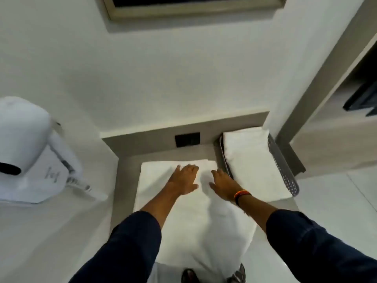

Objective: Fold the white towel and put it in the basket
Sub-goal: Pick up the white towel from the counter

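A white towel (195, 217) lies spread lengthwise on a grey counter (126, 180), its near end hanging over the front edge. Both my hands rest flat on its far part with fingers spread. My left hand (182, 179) is near the towel's middle, my right hand (223, 183) by its right edge. A grey perforated basket (283, 166) stands just right of the towel and holds a folded white towel (253, 160).
A white wall-mounted hair dryer (30, 148) juts out at the left. A black socket plate (187, 139) sits on the counter's back ledge. A framed mirror (193, 7) hangs above. A doorway and shelf are at the right. My shoes (189, 275) show below the towel.
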